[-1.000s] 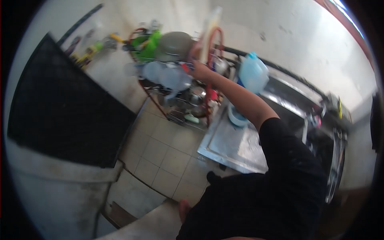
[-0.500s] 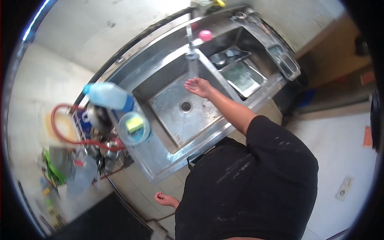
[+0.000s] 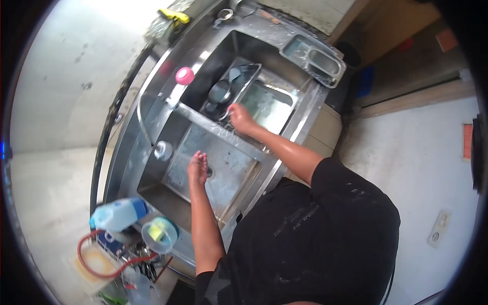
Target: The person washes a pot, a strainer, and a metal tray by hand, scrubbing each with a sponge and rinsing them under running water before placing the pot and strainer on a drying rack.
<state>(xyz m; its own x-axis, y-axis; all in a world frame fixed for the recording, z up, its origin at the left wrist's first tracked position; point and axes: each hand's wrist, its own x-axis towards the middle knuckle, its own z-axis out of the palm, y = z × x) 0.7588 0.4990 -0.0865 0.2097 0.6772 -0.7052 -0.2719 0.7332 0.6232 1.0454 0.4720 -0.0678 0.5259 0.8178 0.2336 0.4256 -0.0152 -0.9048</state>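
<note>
My right hand is over the near part of the right sink basin, with its fingers closed at a thin pale curved piece I cannot identify. Just beyond it are a small round metal pot and other dark wares, partly hidden. A rectangular metal pan holding cloudy water lies beside that hand. Above the left basin, my left hand is raised with its fingers apart from anything, slightly curled. A faucet head on a curved hose hangs to its left.
A pink bowl sits on the sink's back ledge. Metal trays rest at the right end. On the left end stand a blue-liquid jug and a clear tub with a yellow-green sponge. A red hose loops beside them.
My view has turned toward the right basin. My right hand has moved from the left basin into the right one and closed. My left hand has risen from my side to over the left basin.
</note>
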